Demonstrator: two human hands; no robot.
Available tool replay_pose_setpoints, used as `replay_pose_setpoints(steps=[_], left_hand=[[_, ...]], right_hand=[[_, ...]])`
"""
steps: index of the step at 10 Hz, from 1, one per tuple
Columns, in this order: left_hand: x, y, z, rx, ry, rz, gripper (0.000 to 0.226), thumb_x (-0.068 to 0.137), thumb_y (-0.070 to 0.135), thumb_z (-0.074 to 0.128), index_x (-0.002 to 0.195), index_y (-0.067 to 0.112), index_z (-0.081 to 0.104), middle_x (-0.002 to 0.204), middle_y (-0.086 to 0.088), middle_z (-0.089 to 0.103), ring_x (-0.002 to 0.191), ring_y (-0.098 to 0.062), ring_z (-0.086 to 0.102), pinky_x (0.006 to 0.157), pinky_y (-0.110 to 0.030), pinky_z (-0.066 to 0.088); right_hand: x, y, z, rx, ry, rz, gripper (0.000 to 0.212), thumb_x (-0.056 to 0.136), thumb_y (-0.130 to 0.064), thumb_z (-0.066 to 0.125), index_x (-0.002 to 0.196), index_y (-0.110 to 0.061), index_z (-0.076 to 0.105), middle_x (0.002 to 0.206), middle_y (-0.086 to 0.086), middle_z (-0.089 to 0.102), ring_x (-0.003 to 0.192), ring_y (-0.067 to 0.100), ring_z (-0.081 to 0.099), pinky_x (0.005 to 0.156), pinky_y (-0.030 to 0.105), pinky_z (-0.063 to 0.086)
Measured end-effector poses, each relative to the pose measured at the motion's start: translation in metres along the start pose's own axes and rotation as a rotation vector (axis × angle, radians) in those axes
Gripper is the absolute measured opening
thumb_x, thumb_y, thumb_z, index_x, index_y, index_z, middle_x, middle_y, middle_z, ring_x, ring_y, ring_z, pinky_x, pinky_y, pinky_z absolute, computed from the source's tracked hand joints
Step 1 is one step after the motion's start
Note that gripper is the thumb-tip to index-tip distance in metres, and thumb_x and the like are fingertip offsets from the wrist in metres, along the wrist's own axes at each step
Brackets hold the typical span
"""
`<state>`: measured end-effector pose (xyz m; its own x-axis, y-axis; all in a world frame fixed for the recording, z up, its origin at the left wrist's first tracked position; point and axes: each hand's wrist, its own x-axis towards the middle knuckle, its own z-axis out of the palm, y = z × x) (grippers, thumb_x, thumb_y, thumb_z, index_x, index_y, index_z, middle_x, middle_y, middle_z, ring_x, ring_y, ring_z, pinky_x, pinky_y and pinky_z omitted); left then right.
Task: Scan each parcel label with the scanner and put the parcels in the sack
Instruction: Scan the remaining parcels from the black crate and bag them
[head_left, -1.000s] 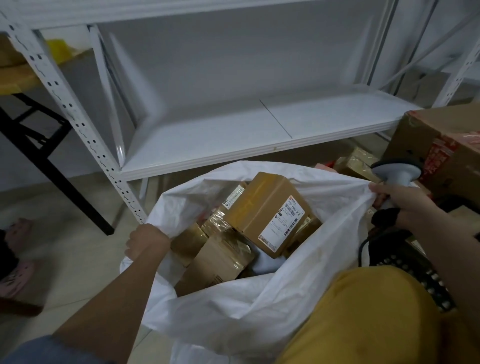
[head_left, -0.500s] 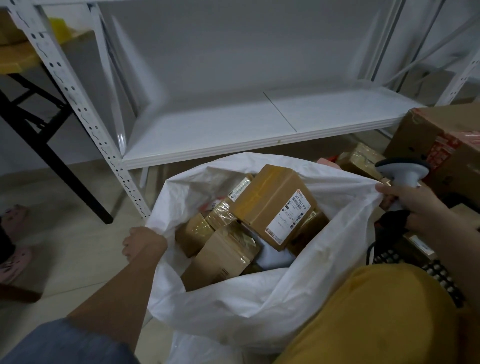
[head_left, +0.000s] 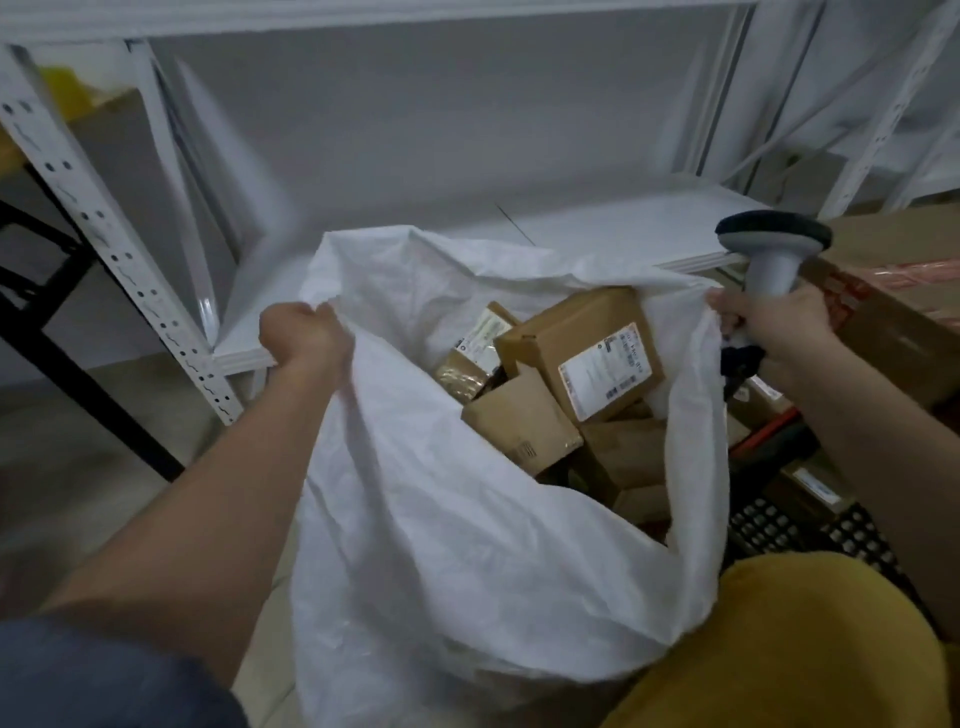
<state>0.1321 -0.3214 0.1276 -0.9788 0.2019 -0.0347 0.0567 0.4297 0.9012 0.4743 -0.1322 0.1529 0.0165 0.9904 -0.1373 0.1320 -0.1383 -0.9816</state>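
A white woven sack (head_left: 467, 545) stands open in front of me, lifted at both sides. My left hand (head_left: 304, 338) grips its left rim in a fist. My right hand (head_left: 769, 322) holds the grey scanner (head_left: 771, 249) by its handle, head up, and also pinches the sack's right rim. Inside lie several brown cardboard parcels; the top one (head_left: 587, 348) shows a white label with barcodes, and another labelled parcel (head_left: 485, 332) lies behind it.
A white metal shelf (head_left: 597, 228) runs behind the sack, its perforated upright (head_left: 119, 254) at the left. A large cardboard box (head_left: 893, 291) stands at the right above a black crate (head_left: 789, 525) with more parcels. A black table leg (head_left: 78, 384) crosses the left floor.
Both hands have risen and pulled the sack's rim up and apart. The sack mouth now stands higher and the parcels sit deeper inside.
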Motion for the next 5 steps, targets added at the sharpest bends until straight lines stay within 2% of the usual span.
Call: replay_pose_setpoints(steps=[1, 2, 3, 4, 5], left_hand=[[0.0, -0.023, 0.029, -0.001, -0.159, -0.101, 0.032, 0.082, 0.007, 0.065, 0.112, -0.006, 0.063, 0.115, -0.023, 0.066, 0.1, -0.034, 0.066, 0.075, -0.036, 0.054], [-0.006, -0.021, 0.033, 0.083, -0.123, -0.094, 0.035, 0.086, 0.008, 0.062, 0.119, -0.006, 0.059, 0.12, -0.02, 0.063, 0.107, -0.037, 0.063, 0.08, -0.038, 0.053], [0.003, 0.005, 0.03, 0.064, -0.065, 0.012, 0.035, 0.093, 0.012, 0.052, 0.123, -0.007, 0.058, 0.126, -0.023, 0.06, 0.117, -0.037, 0.057, 0.093, -0.039, 0.048], [0.007, 0.023, 0.029, 0.042, -0.038, 0.119, 0.032, 0.094, 0.013, 0.053, 0.111, -0.012, 0.063, 0.116, -0.028, 0.064, 0.112, -0.04, 0.059, 0.09, -0.042, 0.047], [0.004, 0.008, 0.046, 0.103, -0.175, 0.037, 0.025, 0.087, 0.009, 0.064, 0.104, -0.008, 0.062, 0.104, -0.022, 0.066, 0.092, -0.033, 0.066, 0.068, -0.037, 0.051]], right_hand=[[0.0, 0.019, 0.002, -0.069, -0.012, 0.143, 0.046, 0.085, -0.014, 0.076, 0.122, -0.001, 0.052, 0.08, 0.012, 0.058, 0.064, 0.02, 0.056, 0.057, 0.034, 0.05], [0.004, 0.025, -0.001, -0.018, -0.022, 0.235, 0.043, 0.085, -0.01, 0.074, 0.118, -0.006, 0.047, 0.073, 0.013, 0.056, 0.067, 0.021, 0.058, 0.062, 0.039, 0.052], [0.022, 0.008, -0.006, 0.112, 0.008, 0.154, 0.035, 0.081, -0.009, 0.077, 0.101, -0.009, 0.048, 0.063, 0.006, 0.06, 0.059, 0.016, 0.062, 0.071, 0.041, 0.058], [0.034, -0.004, -0.006, 0.223, 0.004, 0.079, 0.034, 0.079, -0.01, 0.078, 0.105, -0.008, 0.056, 0.055, -0.001, 0.058, 0.05, 0.011, 0.057, 0.069, 0.035, 0.058], [0.03, 0.009, -0.002, 0.09, 0.006, 0.148, 0.034, 0.081, -0.009, 0.077, 0.106, -0.006, 0.054, 0.067, 0.006, 0.058, 0.056, 0.017, 0.057, 0.07, 0.041, 0.058]])
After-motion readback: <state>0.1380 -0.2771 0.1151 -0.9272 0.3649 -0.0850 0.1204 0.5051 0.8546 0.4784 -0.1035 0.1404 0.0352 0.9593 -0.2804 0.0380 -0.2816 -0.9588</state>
